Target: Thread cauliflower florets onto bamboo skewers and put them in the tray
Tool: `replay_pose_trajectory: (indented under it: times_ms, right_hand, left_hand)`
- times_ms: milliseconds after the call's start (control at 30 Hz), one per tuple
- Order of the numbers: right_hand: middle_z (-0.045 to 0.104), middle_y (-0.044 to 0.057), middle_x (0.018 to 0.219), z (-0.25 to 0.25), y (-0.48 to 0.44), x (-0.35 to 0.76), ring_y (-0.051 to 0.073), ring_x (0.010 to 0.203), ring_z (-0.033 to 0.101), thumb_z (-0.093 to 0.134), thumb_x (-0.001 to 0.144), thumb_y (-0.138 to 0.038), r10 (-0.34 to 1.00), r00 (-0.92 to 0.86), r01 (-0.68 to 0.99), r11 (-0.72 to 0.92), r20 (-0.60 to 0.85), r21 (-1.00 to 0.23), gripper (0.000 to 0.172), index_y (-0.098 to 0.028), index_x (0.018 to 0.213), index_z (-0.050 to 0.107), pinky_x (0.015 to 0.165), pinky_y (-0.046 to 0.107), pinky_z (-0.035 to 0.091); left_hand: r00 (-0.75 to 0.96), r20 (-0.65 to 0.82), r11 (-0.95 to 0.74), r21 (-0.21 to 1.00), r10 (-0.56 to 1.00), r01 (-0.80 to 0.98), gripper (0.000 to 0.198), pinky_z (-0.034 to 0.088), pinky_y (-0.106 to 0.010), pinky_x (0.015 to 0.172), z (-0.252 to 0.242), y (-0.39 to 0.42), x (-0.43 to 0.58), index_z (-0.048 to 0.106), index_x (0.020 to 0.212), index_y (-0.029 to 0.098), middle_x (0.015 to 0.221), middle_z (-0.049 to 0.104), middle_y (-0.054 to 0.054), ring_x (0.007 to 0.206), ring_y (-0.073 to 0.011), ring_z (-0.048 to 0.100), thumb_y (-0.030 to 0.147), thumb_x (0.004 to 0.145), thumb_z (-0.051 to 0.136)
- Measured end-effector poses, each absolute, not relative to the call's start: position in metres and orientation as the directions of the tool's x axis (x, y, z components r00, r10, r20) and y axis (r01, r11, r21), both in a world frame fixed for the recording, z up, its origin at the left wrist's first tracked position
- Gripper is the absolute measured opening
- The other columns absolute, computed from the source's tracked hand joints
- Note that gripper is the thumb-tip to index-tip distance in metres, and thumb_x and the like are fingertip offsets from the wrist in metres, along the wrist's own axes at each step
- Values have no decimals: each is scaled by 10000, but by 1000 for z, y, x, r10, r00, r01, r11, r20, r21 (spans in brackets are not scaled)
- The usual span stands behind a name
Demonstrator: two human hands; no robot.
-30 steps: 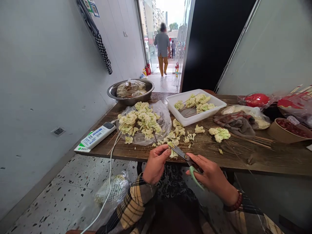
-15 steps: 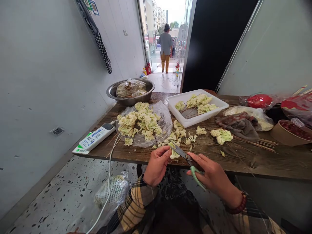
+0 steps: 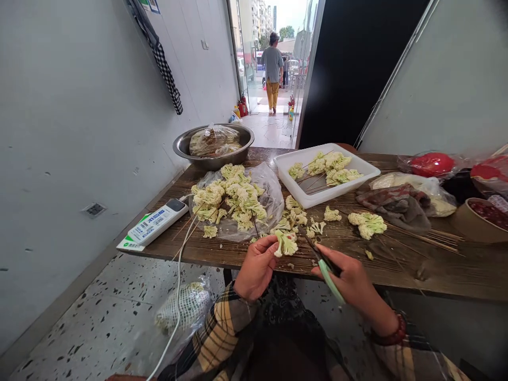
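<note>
A small cauliflower floret [image 3: 286, 242] is above the near edge of the wooden tabletop [image 3: 397, 270], pinched between thumb and fingers of the left hand [image 3: 257, 270], which is nearly closed. The right hand [image 3: 349, 278] curls around green-handled scissors [image 3: 330, 280], their tip just beside the floret; whether the blades are parted, I cannot tell. Beyond lies a floret heap [image 3: 240, 196] on a plastic bag [image 3: 274, 193]. Toward the far edge stand a white tray [image 3: 329, 200] holding skewered florets [image 3: 343, 176] and, at the far left corner, a metal basin [image 3: 216, 162].
</note>
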State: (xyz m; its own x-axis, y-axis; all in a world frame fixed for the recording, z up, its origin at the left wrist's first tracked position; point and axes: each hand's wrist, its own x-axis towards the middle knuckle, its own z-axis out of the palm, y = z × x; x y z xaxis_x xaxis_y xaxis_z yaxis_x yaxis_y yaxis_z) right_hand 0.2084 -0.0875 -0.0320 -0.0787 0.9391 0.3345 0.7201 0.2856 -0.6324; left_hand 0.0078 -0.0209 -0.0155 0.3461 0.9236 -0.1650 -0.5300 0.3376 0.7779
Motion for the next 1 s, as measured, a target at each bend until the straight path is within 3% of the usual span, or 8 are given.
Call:
replay_pose_trajectory:
  times_ms: [233,533,667,800,900,1000]
  right_hand:
    - [664,53,944,-18,-96,223,179,738,644,639,813,-387,946,-150,796,287,286,-532,564,-270,1344,488,657,274,535]
    - [667,43,952,-6,-105,229,193,792,650,566,873,-398,921,-244,899,332,304,-285,524,-291,1374,456,624,264,487]
    - [674,45,948,-10,-104,232,188,768,660,566,873,-401,937,-170,879,285,306,-383,503,-285,1355,480,629,262,504]
    - [679,66,1055,-15,-102,234,209,891,666,582,860,-401,936,-75,828,251,343,-501,480,-262,1315,517,707,267,523]
    - [679,73,1079,-16,-100,235,219,904,665,558,870,-389,958,-50,854,188,283,-485,474,-255,1321,508,726,280,523]
    - [679,82,1072,-22,-96,238,226,889,662,512,881,-347,968,-41,899,143,246,-415,449,-231,1316,508,733,303,524]
  left_hand:
    - [322,-105,273,797,941,-539,228,468,-329,879,-12,-17,4,716,870,178,992,714,-67,975,-211,632,283,676,772]
    - [321,-30,175,884,947,-434,206,442,-309,877,-8,-19,6,705,891,176,1019,702,-73,963,-199,615,292,722,731]
    - [218,4,70,941,976,-331,228,445,-298,823,-12,-18,3,693,894,177,928,703,-58,881,-188,613,303,710,737]
    - [165,114,-83,979,980,-184,181,434,-303,858,-12,-15,1,665,842,170,1037,664,-81,1008,-216,580,304,729,714]
    - [182,144,-112,978,973,-178,176,449,-309,839,-7,-17,2,598,812,174,1095,638,-93,1034,-219,572,310,747,689]
    - [172,165,-149,983,971,-104,171,461,-270,744,-2,-21,2,553,821,177,1027,626,-73,921,-181,587,280,752,672]
